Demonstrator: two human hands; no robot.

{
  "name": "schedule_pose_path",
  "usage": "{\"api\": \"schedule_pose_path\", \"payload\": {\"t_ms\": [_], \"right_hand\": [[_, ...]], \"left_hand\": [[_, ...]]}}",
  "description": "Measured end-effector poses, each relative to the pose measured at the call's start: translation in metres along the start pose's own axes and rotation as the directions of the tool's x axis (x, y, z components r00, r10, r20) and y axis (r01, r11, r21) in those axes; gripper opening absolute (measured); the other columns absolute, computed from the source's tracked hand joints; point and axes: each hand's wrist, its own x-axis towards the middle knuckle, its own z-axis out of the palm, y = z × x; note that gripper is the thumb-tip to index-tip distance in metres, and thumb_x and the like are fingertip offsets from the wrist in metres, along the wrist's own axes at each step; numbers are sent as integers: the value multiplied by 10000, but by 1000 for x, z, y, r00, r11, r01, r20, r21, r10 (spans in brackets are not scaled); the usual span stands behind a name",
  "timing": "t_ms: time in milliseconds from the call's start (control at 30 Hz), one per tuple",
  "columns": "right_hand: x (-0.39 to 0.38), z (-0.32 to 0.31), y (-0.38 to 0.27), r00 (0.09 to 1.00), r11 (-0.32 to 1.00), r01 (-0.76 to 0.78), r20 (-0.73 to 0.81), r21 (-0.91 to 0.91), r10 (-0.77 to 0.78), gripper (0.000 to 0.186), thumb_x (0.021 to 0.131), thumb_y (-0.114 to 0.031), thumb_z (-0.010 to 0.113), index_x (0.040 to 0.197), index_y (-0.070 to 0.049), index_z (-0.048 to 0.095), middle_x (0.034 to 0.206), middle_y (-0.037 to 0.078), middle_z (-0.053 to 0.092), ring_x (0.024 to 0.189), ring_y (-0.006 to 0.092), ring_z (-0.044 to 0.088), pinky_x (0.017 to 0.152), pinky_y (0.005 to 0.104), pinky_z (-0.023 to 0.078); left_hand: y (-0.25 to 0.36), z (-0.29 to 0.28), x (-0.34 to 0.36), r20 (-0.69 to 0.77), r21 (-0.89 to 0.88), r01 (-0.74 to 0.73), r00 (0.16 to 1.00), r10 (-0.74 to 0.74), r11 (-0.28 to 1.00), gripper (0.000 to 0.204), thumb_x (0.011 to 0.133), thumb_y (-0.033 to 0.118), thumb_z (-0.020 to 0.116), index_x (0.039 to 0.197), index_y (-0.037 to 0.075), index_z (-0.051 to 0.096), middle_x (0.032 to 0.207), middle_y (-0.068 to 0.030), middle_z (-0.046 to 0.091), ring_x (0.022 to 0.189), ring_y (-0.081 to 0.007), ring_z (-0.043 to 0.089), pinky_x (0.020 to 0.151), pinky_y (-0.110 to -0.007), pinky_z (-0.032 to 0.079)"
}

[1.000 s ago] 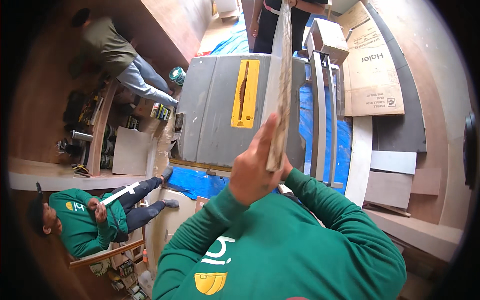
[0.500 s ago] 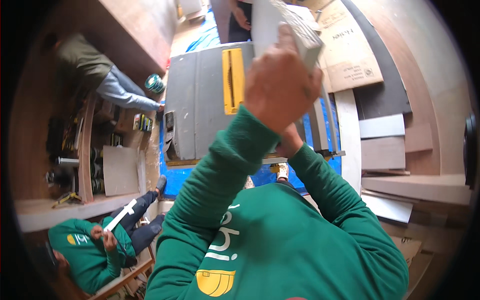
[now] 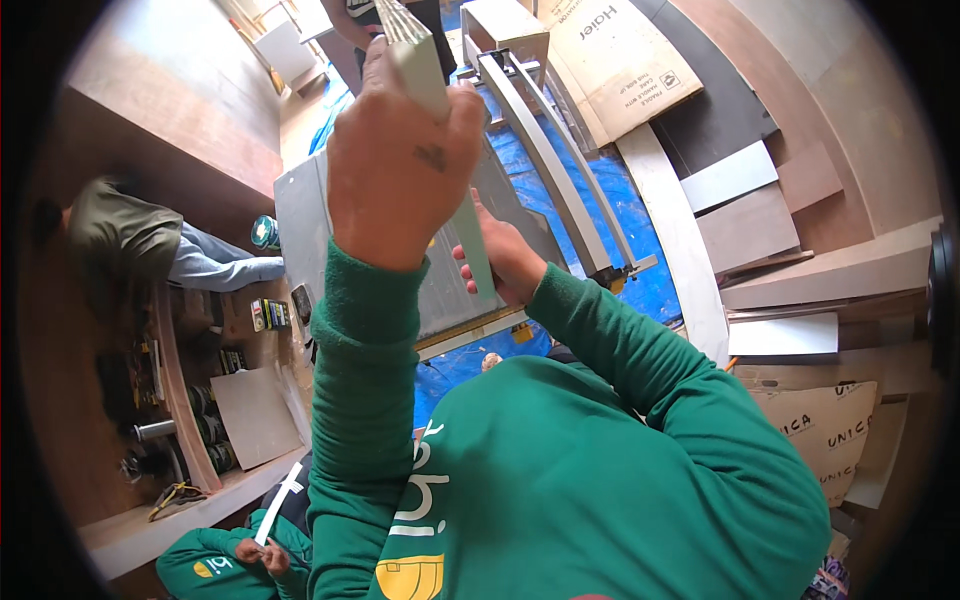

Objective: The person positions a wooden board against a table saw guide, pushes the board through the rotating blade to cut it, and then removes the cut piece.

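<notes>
A pale board (image 3: 422, 78) stands nearly edge-on before me, with a rough, ridged edge at its far end. My left hand (image 3: 390, 170) is closed over its upper part, back of the hand toward me. Lower down, my right hand (image 3: 512, 262) grips the board's near end, with fingers on one side and the palm on the other. Beneath both hands lies the grey top of a table saw (image 3: 310, 215). The board and my left hand hide most of its yellow blade insert.
A long metal fence (image 3: 545, 160) runs along the saw's right side above blue sheeting (image 3: 640, 270). Flattened cardboard (image 3: 620, 70) and board offcuts (image 3: 740, 225) lie right. One person (image 3: 130, 235) bends at left; another (image 3: 235, 560) sits holding a white strip. A third stands beyond the saw.
Both hands and the board have shifted left in view, and the board has turned more edge-on. The view has swung, so the fence shows more and the blade insert is mostly covered.
</notes>
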Motion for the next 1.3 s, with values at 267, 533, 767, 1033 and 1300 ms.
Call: {"api": "schedule_pose_path", "payload": {"t_ms": [267, 533, 767, 1033, 1300], "right_hand": [[-2, -1, -17, 999, 1000, 29, 39, 1, -29, 807, 1024, -805, 442, 997, -30, 668, 703, 55, 553, 536, 174, 575, 467, 368, 534], [4, -2, -26, 998, 999, 31, 47, -14, -30, 801, 1014, -829, 414, 982, -66, 654, 706, 49, 539, 557, 168, 560, 490, 376, 530], [12, -11, -30, 991, 1000, -13, 130, -27, 16, 887, 988, -849, 441, 1435, -86, 508, 979, 89, 549, 645, 157, 554, 544, 343, 547], [18, -17, -32, 991, 1000, -16, 132, -26, 19, 841, 1001, -838, 428, 1391, -98, 516, 965, 77, 549, 636, 153, 540, 545, 339, 545], [24, -25, -35, 991, 999, -12, 129, -34, 16, 844, 976, -857, 454, 1337, -101, 548, 944, 69, 555, 619, 146, 533, 534, 339, 536]], "left_hand": [[10, -2, 21, 67, 38, 58, 996, -61, 998, 761, 924, 355, 683, 1376, -230, 506, 868, -332, 741, 825, -487, 765, 734, -508, 630], [2, 8, 32, 39, 41, -31, 999, 29, 999, 750, 933, 350, 688, 1382, -224, 515, 792, -297, 738, 769, -457, 768, 717, -495, 630], [2, 16, 38, 30, 85, -10, 1000, 8, 996, 724, 934, 348, 690, 1381, -200, 532, 792, -290, 739, 771, -449, 771, 713, -490, 633], [-1, 23, 43, 34, 70, -39, 999, 37, 997, 759, 937, 355, 687, 1404, -218, 511, 815, -291, 748, 789, -452, 775, 728, -478, 636], [2, 32, 43, -46, 110, -15, 999, 20, 994, 768, 943, 380, 708, 1475, -134, 502, 1093, -339, 741, 987, -462, 765, 869, -494, 616]]}}
